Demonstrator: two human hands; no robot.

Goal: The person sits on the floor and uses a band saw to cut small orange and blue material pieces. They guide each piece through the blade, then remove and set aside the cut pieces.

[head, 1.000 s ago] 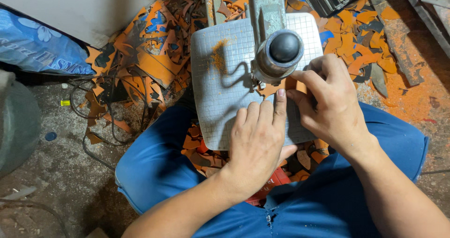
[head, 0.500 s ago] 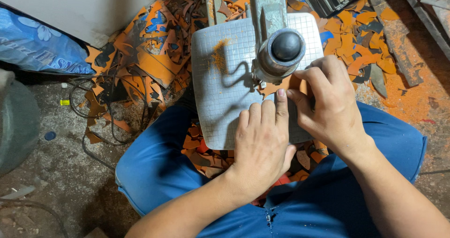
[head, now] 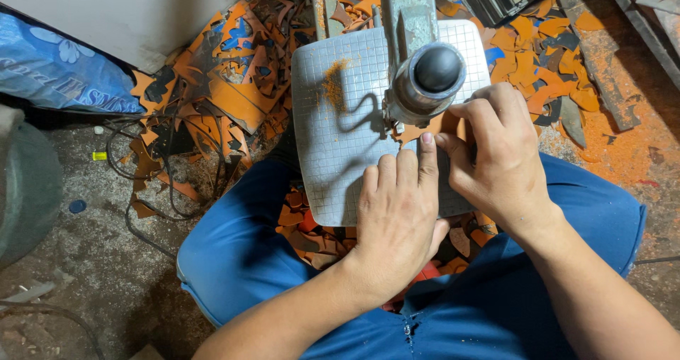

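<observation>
Right now I am pressing a thin orange piece (head: 425, 127) flat on the gridded metal plate (head: 333, 154) of the cutting machine, feeding its edge in under the round machine head (head: 431, 76). My left hand (head: 400, 211) is lying palm down on the plate, fingers together and stretched forward, the fingertips pinning the near edge of the piece. My right hand (head: 499, 158) is curling over the piece from the right, thumb and fingers closed on it just beside the head, so most of the piece is hidden under my hands. Judging by the orange dust (head: 331, 83) on the plate, I am somewhere mid-cut rather than starting; how much of the outline is finished I cannot tell, since the cut line is covered. Plenty of work looks done already: orange offcuts (head: 212, 98) are lying heaped on the floor to the left and beyond the machine, and more scraps (head: 304, 229) are sitting between my knees under the plate
</observation>
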